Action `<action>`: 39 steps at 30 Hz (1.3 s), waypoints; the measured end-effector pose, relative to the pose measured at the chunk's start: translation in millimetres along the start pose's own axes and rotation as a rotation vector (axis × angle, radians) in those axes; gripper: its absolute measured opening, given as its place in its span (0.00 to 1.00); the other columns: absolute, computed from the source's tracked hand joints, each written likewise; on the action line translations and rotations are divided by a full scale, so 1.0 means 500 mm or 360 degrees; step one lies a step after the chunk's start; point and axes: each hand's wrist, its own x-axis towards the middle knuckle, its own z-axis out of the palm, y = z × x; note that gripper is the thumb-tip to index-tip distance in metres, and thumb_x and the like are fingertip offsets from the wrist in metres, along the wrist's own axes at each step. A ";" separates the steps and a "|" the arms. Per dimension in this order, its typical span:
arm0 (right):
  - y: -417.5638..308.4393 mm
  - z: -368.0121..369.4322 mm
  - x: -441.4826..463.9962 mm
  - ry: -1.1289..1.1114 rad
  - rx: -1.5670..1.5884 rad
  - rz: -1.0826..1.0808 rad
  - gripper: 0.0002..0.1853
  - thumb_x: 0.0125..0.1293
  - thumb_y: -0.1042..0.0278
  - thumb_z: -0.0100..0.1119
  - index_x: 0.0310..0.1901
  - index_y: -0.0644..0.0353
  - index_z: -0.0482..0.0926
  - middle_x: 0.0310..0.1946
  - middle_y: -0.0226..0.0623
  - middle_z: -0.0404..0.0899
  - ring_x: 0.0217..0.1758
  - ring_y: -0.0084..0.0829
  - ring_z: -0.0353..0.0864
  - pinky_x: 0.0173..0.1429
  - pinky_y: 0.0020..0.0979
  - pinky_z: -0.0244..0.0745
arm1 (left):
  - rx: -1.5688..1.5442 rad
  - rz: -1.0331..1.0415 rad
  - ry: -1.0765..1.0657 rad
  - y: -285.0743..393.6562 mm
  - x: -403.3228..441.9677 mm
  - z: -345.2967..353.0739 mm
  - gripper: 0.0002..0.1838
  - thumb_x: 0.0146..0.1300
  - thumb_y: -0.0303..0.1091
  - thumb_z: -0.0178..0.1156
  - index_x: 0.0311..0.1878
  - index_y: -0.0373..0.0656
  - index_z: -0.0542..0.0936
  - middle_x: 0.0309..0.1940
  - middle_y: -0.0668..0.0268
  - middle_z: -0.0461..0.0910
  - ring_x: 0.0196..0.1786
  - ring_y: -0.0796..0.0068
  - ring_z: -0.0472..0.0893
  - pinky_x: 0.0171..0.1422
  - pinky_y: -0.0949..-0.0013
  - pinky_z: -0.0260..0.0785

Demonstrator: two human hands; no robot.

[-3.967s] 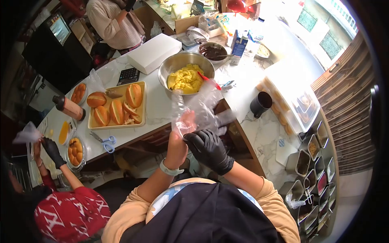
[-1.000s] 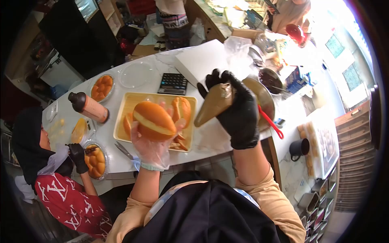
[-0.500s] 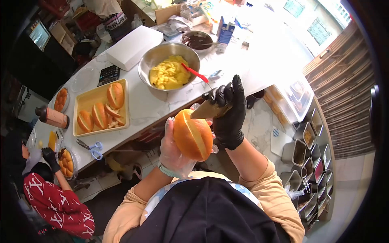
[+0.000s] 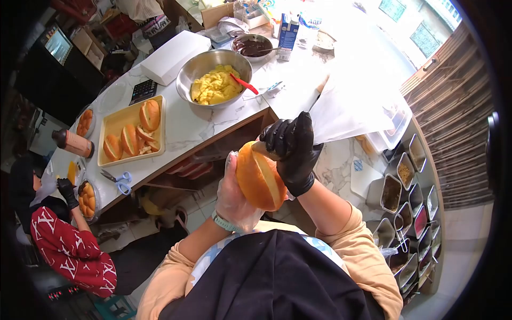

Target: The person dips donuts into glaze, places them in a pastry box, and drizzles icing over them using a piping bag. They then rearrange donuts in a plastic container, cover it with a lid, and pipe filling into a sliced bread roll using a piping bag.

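Observation:
My left hand (image 4: 233, 196), in a clear plastic glove, cups a round golden bread roll (image 4: 260, 178) with a long pale slit along its top. My right hand (image 4: 292, 153), black-gloved, is closed around a piping bag (image 4: 349, 109). The bag's translucent white upper part trails off to the right, and its narrow, beige-filled end is at the upper end of the slit. How far the tip reaches inside is hidden. Beyond the roll, on the counter, stands a steel bowl (image 4: 184, 90) of yellow filling with a red-handled spatula (image 4: 244, 84) in it.
A cream tray (image 4: 109, 128) carries several slit rolls. Blue-handled scissors (image 4: 122, 183) lie by the counter edge, near a brown bottle (image 4: 73, 143). A bowl of chocolate (image 4: 252, 48) and a carton (image 4: 288, 37) stand farther back. Metal containers (image 4: 384, 192) fill the right. A co-worker (image 4: 69, 240) works at left.
My right hand has come lower and closer to the roll, bringing the piping bag's end to the upper part of the slit. The view has shifted slightly; more of the white bag shows.

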 end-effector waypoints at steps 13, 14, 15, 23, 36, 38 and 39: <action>0.021 0.046 0.010 -0.0032 -0.0034 -0.0095 0.22 0.71 0.62 0.37 0.16 0.56 0.60 0.10 0.31 0.60 0.13 0.23 0.58 0.25 0.27 0.62 | -0.0092 -0.0001 0.0085 0.074 -0.013 0.021 0.33 0.63 0.64 0.35 0.67 0.57 0.52 0.53 0.61 0.70 0.49 0.58 0.75 0.49 0.47 0.69; 0.022 0.048 0.009 -0.0030 -0.0039 -0.0092 0.22 0.71 0.62 0.37 0.16 0.56 0.60 0.10 0.31 0.60 0.13 0.23 0.58 0.25 0.27 0.62 | -0.0095 0.0010 0.0079 0.077 -0.014 0.020 0.33 0.63 0.64 0.36 0.67 0.57 0.53 0.53 0.61 0.70 0.49 0.58 0.75 0.49 0.47 0.69; 0.024 0.051 0.008 -0.0044 -0.0050 -0.0120 0.22 0.71 0.62 0.37 0.16 0.56 0.60 0.10 0.31 0.60 0.13 0.23 0.58 0.25 0.27 0.62 | -0.0099 0.0021 0.0075 0.080 -0.015 0.019 0.33 0.63 0.64 0.36 0.67 0.57 0.53 0.53 0.61 0.70 0.49 0.58 0.75 0.49 0.47 0.69; 0.035 0.069 -0.015 -0.0077 -0.0052 -0.0112 0.23 0.72 0.61 0.35 0.16 0.57 0.59 0.09 0.31 0.58 0.12 0.24 0.59 0.24 0.27 0.61 | -0.0262 0.0069 0.0072 0.111 -0.024 0.009 0.31 0.65 0.60 0.38 0.65 0.53 0.56 0.58 0.64 0.67 0.58 0.60 0.70 0.58 0.50 0.63; 0.038 0.088 -0.059 -0.0241 -0.0028 -0.0024 0.24 0.71 0.60 0.34 0.15 0.56 0.59 0.09 0.32 0.59 0.13 0.25 0.59 0.26 0.28 0.61 | -0.0310 0.0115 -0.0082 0.141 -0.051 -0.001 0.30 0.65 0.60 0.39 0.63 0.52 0.60 0.59 0.59 0.64 0.61 0.59 0.66 0.65 0.52 0.58; 0.038 0.088 -0.064 -0.0276 -0.0048 0.0012 0.24 0.71 0.59 0.34 0.15 0.55 0.59 0.10 0.31 0.59 0.14 0.25 0.58 0.26 0.28 0.60 | -0.0310 0.0163 -0.0024 0.144 -0.051 -0.005 0.30 0.64 0.60 0.41 0.62 0.52 0.61 0.59 0.55 0.63 0.61 0.57 0.66 0.64 0.50 0.59; 0.038 0.092 -0.068 -0.0227 -0.0125 0.0013 0.25 0.71 0.58 0.32 0.13 0.54 0.58 0.09 0.30 0.58 0.12 0.25 0.58 0.26 0.28 0.61 | -0.0322 0.0188 -0.0017 0.146 -0.048 -0.012 0.29 0.63 0.61 0.42 0.62 0.53 0.62 0.59 0.54 0.62 0.60 0.55 0.66 0.62 0.49 0.61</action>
